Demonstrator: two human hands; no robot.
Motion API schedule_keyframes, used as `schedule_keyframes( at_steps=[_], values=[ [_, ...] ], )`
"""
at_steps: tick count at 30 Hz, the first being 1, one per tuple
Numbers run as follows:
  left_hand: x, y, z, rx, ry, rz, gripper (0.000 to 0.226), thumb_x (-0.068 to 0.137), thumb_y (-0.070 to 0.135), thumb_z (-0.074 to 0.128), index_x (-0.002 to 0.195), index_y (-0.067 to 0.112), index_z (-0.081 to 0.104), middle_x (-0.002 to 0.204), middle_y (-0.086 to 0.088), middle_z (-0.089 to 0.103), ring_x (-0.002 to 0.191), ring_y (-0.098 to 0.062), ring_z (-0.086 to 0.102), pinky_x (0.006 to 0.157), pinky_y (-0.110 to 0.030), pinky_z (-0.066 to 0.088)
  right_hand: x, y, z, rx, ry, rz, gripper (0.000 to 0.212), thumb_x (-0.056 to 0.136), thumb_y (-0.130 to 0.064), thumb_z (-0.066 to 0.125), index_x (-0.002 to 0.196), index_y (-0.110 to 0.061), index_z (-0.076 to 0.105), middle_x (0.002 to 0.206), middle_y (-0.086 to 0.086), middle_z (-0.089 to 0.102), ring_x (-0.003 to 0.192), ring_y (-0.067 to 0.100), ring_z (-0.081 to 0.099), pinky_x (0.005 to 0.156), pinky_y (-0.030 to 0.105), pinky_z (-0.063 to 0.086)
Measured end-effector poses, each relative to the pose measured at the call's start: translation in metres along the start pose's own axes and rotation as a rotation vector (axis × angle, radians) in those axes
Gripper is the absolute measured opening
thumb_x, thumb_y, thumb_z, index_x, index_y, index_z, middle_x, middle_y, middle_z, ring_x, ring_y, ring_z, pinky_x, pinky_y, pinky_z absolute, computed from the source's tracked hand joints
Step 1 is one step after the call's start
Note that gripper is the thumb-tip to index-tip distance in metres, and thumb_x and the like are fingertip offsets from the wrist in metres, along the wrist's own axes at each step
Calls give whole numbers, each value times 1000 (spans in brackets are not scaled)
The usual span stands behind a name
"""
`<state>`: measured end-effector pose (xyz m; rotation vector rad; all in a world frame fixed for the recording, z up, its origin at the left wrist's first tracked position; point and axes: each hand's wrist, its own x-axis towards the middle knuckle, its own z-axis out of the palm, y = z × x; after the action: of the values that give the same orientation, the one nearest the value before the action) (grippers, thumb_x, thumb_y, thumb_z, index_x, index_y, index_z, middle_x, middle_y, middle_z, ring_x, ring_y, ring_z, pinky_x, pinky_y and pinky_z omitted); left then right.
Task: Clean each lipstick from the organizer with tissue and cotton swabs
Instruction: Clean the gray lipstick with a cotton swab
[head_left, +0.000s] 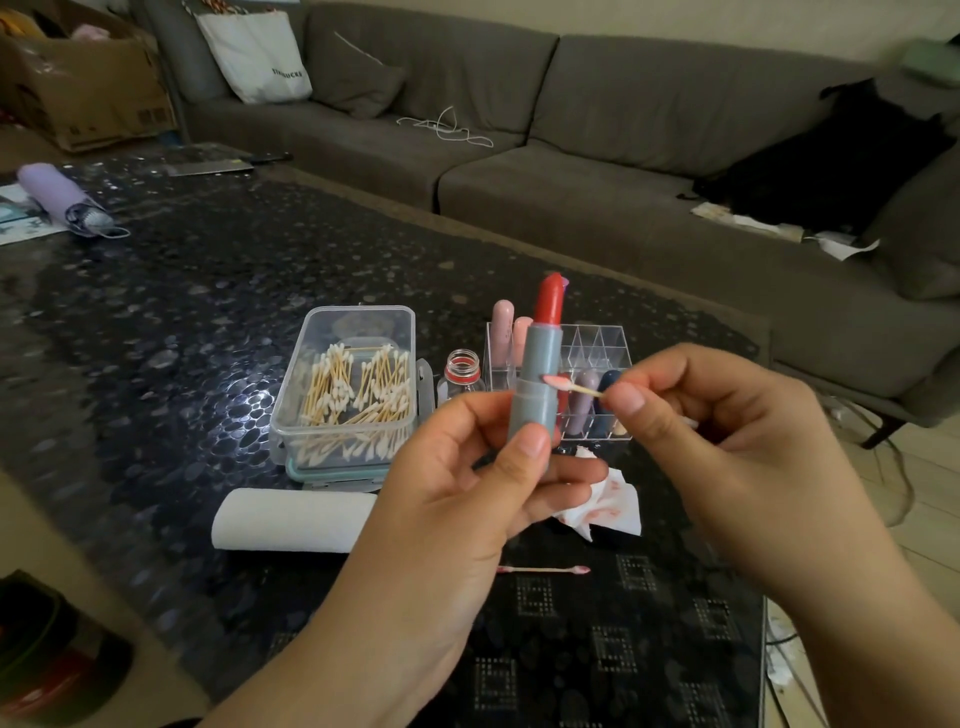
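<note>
My left hand (467, 467) grips the grey lipstick (537, 384) upright above the table, in front of the organizer (597, 348); my right hand (691, 410) pinches 1 cotton swab (569, 385), its pink tip touching the casing seam. I should turn the tube slowly, press lightly, and keep clear of the red bullet

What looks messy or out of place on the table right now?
A used cotton swab with pink-stained tips lies loose on the table near the front edge, and a crumpled tissue smeared with red sits below the organizer. Nothing looks spilled or broken.
</note>
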<state>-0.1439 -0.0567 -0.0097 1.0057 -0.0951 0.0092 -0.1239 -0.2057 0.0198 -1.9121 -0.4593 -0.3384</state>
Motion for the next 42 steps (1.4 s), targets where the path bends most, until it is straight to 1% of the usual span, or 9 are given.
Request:
schedule_keyframes(
  at_steps=[8,14,17,22,26,30,33,36,42],
  values=[
    [-1,-1,1,-43,6,-18,22,78,19,69,95,6,66,82,-5,71,74,-26,72,61,-22,55,0,4,4,33,-53,-48,17,82,-32,63,68,-22,62,52,-17,56,47,-3,48,51,3,35],
    [-1,3,1,-32,9,-10,35,67,20,61,100,8,64,79,-2,72,74,-24,72,60,-19,55,0,3,-1,-87,46,-53,11,81,-37,63,73,-30,65,58,-16,60,49,-2,52,49,3,35],
    [1,1,0,-28,-15,-16,24,75,19,69,97,8,72,82,-3,73,80,-23,72,64,-18,55,-2,3,2,-148,60,-102,9,84,-34,62,75,-32,64,66,-15,63,54,-2,53,51,3,37],
    [1,-4,-2,0,-29,-27,27,70,22,67,95,13,72,95,-9,73,90,-24,71,70,-19,54,-3,1,9,-61,-12,-131,7,83,-24,65,77,-21,65,69,-22,64,55,-11,58,53,0,39],
    [0,-4,-2,25,-12,-28,29,70,23,66,95,9,66,80,-3,72,80,-24,72,64,-24,56,-2,3,4,-189,52,-157,9,84,-36,64,78,-31,64,73,-7,64,57,10,55,50,6,39],
    [-1,-4,1,99,-33,-9,27,77,24,62,99,11,56,70,-3,68,71,-23,71,59,-24,54,-3,5,7,-176,32,-170,13,83,-39,58,77,-29,64,67,-2,61,53,14,51,46,11,39],
    [0,-9,-2,133,-16,7,13,81,24,61,93,18,58,61,2,56,55,-12,57,58,-25,50,-4,5,9,-171,-9,-182,14,83,-40,58,77,-29,64,64,1,60,52,18,53,47,24,43],
    [0,-9,-3,73,-12,-3,13,78,30,54,79,29,67,63,1,52,56,-11,49,59,-25,47,-3,5,6,-186,4,-178,15,83,-40,58,76,-29,65,66,2,60,53,19,52,46,19,41],
    [2,-6,-7,-35,-22,-4,18,76,22,54,79,23,71,75,-8,65,61,-15,58,58,-25,51,-3,7,5,-219,41,-146,14,83,-40,63,75,-29,64,65,3,60,55,22,52,47,23,40]
  ],
)
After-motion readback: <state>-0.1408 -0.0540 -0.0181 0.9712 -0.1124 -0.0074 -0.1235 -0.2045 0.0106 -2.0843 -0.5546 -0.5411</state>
